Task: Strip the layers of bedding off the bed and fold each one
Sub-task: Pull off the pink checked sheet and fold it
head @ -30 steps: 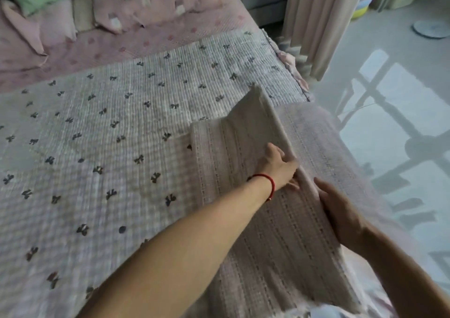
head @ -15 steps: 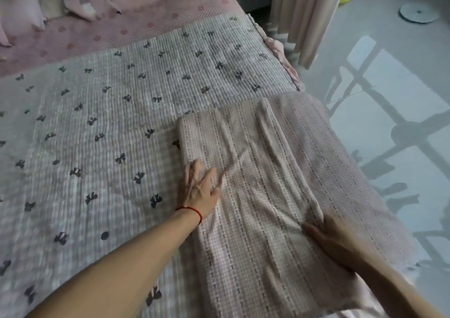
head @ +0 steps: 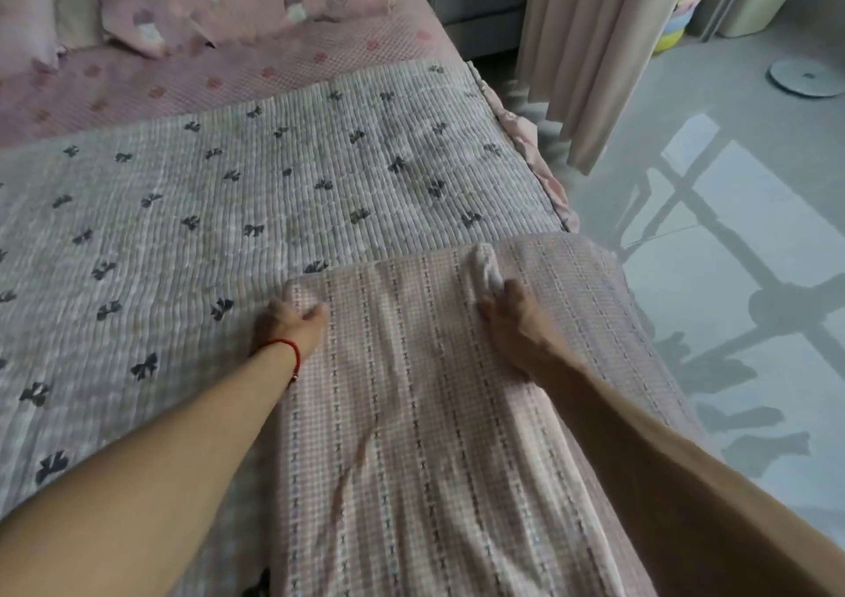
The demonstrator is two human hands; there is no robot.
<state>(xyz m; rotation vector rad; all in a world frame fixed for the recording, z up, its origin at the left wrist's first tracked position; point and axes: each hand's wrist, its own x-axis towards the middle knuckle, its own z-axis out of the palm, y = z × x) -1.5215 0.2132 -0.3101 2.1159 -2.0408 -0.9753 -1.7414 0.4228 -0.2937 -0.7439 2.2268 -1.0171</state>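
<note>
My bed (head: 526,139) carries a bow-print quilt (head: 228,212) over a pink sheet (head: 274,70), pillows (head: 219,6) at its head, a folded checked blanket (head: 411,413) near me.

We are seeing dim, soft daylight; bright window patches and dark shadows are falling across the floor (head: 713,249) at right. The bed (head: 228,194) is looking slightly blurred, and wide-angle distortion is bending the edges.
</note>
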